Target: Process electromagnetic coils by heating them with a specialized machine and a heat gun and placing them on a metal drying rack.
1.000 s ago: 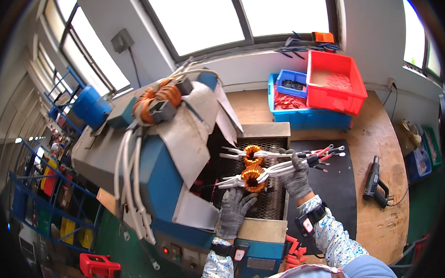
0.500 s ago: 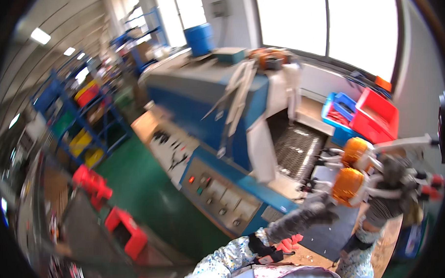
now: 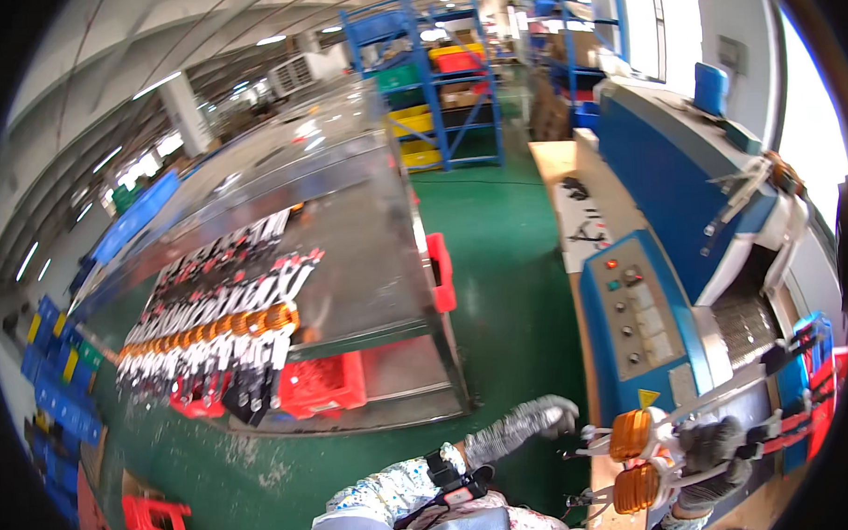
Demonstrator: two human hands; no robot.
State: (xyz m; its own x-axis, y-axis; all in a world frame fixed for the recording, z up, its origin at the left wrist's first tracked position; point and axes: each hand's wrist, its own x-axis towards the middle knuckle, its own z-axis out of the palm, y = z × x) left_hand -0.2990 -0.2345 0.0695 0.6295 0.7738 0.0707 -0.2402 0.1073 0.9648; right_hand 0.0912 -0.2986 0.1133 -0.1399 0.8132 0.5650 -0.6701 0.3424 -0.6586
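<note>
In grey gloves, my right hand (image 3: 716, 462) grips two indicator lights at the lower right. Both have ribbed amber lenses, the upper light (image 3: 632, 435) above the lower light (image 3: 636, 487), with white cables and black and red ends trailing to the right. The hand partly covers their white housings. My left hand (image 3: 544, 418) hangs over the green floor, just left of the lights and apart from them. It holds nothing I can see, its fingers loosely bent.
A metal table (image 3: 368, 267) on the left carries rows of similar amber lights (image 3: 230, 323). Red bins (image 3: 323, 381) sit under it. A blue machine with a control panel (image 3: 631, 304) stands at right. A red stool (image 3: 160, 520) is at lower left, blue shelving (image 3: 427, 78) further back.
The view has swung left, bringing the table of lights in. My left hand has come away from the lights and moved left. My right hand still holds them.
</note>
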